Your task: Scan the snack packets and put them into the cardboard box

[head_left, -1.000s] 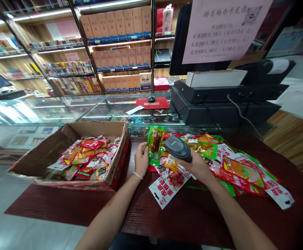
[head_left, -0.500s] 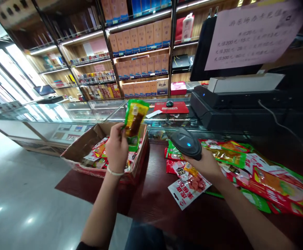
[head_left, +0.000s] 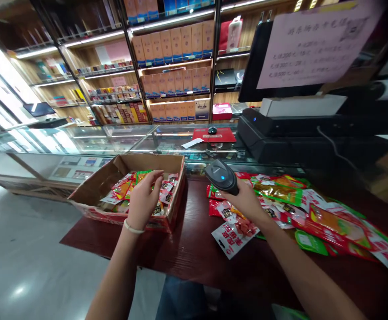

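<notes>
The left hand's fingers [head_left: 154, 178] were spread loosely open and curved, holding nothing, hovering just over the packets [head_left: 127, 191] heaped in the box [head_left: 90, 189]. Whether the fingertips touched the topmost packet could not be told. The left hand [head_left: 144, 198] sat above the box's right half, near its right wall, palm turned down and slightly inward.

The right hand [head_left: 247, 202] was wrapped around the handle of the scanner [head_left: 222, 175], fingers closed under it and thumb along the side. The scanner's long axis ran from the wrist up and to the left, away from the person; its head pointed up-left toward the box's far corner, and a blue light showed on its top face.

Below and to the right of those fingers, loose packets [head_left: 297, 209] lay spread over the counter [head_left: 194, 249], one white-and-red packet [head_left: 234, 233] nearest the wrist with its long axis slanting down-left.

To do this well, the person would likely want the open hand to clear the box without dragging packets out, and the scanner's window kept tilted down at a barcode held flat, not crumpled, since glossy film glares and creased codes read poorly.
</notes>
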Tool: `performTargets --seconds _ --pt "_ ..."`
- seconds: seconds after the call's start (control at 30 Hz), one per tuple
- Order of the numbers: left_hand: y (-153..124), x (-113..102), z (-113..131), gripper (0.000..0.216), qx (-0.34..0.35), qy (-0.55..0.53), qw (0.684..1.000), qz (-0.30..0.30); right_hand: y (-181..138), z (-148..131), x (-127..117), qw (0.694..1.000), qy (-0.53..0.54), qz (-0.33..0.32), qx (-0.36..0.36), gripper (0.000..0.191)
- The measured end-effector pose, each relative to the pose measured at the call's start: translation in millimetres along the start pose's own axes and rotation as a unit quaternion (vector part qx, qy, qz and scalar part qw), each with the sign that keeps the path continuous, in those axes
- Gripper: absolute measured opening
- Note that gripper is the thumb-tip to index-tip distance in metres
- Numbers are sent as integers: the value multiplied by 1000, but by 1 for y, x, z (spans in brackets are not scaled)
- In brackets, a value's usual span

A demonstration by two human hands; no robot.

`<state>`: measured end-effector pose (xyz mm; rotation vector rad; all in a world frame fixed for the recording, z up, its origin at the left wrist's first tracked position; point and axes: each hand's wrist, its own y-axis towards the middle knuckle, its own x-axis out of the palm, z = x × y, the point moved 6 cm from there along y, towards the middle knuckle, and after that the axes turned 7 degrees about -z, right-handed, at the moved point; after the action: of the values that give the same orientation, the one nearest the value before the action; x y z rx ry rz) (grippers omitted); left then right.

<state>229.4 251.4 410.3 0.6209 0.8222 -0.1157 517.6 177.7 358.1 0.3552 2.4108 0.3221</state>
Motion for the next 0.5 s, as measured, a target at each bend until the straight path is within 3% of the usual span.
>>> performTargets --seconds 0.2,0.5 --pt "11 56 68 25 116 13 989 -86 -14 46 -55 995 -51 74 48 39" --pt "24 209 140 31 225 -54 955 -185 -44 117 -149 965 -68 219 126 41"
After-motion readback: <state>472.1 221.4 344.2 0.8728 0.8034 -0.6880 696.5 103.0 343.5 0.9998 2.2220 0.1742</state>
